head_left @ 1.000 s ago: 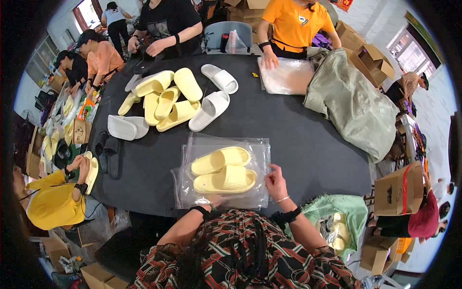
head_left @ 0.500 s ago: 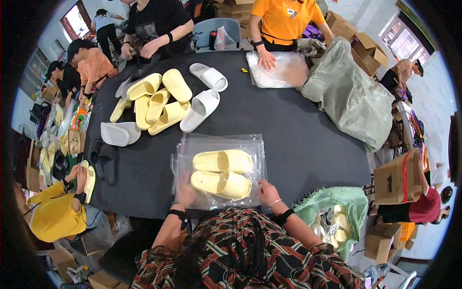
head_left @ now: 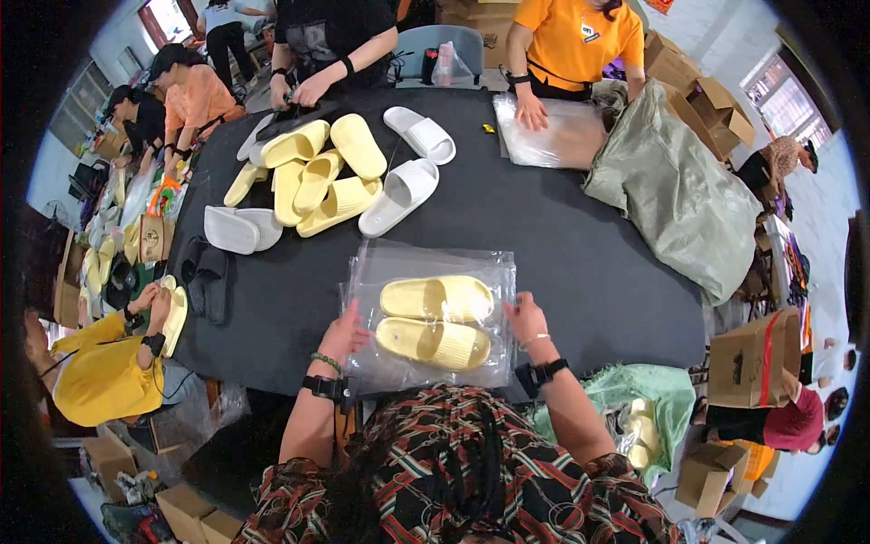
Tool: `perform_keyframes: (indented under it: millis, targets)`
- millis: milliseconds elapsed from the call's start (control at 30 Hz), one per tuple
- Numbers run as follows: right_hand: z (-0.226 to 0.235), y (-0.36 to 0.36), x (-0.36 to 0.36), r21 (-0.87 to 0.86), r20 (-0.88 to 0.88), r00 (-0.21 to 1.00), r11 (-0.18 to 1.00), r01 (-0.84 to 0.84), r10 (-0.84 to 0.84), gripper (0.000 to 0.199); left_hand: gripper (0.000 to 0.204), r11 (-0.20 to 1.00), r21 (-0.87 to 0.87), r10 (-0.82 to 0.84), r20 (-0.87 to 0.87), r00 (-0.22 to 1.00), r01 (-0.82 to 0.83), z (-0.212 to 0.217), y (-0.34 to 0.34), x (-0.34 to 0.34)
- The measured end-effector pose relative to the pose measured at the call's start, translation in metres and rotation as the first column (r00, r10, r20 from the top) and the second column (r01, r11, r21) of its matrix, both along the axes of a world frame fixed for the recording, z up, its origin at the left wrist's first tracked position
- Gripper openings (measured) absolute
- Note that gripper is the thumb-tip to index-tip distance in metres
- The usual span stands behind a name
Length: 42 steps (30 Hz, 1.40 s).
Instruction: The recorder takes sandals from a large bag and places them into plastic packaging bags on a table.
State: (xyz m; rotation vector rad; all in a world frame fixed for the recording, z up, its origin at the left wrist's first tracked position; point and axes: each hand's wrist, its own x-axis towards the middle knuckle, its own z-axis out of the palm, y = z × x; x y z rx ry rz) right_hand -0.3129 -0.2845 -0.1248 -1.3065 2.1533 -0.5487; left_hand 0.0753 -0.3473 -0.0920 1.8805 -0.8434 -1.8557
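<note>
Left hand is held spread at left edge of clear bag; right hand at right edge, pinch not determinable; two yellow slippers are laid between.

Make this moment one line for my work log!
clear plastic: on black table; left hand: at plastic's left edge; right hand: at its right edge; yellow slipper pair: side by side, inside or atop plastic unclear

Bright, even light, glints on clear bag, curved edges.
</note>
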Motion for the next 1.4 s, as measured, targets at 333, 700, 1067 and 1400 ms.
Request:
perform_keyframes:
  millis: [333, 700, 1067, 1400]
  targets:
    - [-0.035, -0.022, -0.012, -0.079, -0.084, 0.993, 0.993, -0.086, 0.079, 0.042, 0.034, 0.969, -0.245, -0.096, -0.402, 0.911, -0.006, 0.011, -0.023, -0.042]
    - [-0.012, -0.024, 0.004, -0.044, 0.028, 0.996, 0.995, -0.086, 0.087, 0.049, 0.029, 0.94, -0.304, -0.216, -0.185, 0.959, 0.153, -0.016, -0.034, -0.034]
    - [-0.041, 0.001, -0.016, -0.153, 0.138, 0.99, 0.987, 0.039, -0.018, 0.05, 0.037, 0.967, -0.227, -0.147, -0.127, 0.981, 0.115, 0.035, -0.054, -0.031]
    - [0.004, 0.017, -0.021, 0.031, 0.382, 0.918, 0.991, -0.131, 0.109, 0.094, 0.048, 0.916, -0.047, -0.395, -0.268, 0.879, 0.398, 0.007, 0.003, -0.02]
